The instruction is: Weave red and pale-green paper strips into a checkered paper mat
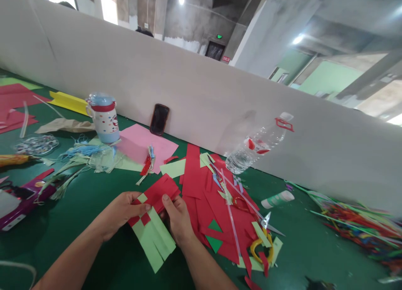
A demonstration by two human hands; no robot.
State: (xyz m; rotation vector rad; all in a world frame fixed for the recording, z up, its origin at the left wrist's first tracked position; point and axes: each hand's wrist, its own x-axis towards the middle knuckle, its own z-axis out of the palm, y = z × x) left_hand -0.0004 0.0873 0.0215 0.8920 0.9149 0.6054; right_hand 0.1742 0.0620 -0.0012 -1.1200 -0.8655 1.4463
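Between my two hands is a piece of paper weaving, a red slit sheet (159, 190) interlaced with a light green slit sheet (157, 235). A small checkered patch shows where the two colours cross. My left hand (130, 210) pinches the weaving at its left edge, thumb on top. My right hand (177, 216) grips the red sheet from the right, thumb on top and the other fingers partly hidden beneath. The green strips hang loose toward me, with gaps between some of them. Red paper sheets and strips (213, 206) lie just right of my right hand.
Yellow-handled scissors (262, 246) lie on the right among scraps. A water bottle (251, 149) leans against the white partition (194, 93); a phone (160, 119) stands there too. A cup (106, 120), tassels (84, 151) and a purple glue gun (29, 198) sit left; colourful strips (354, 223) lie far right.
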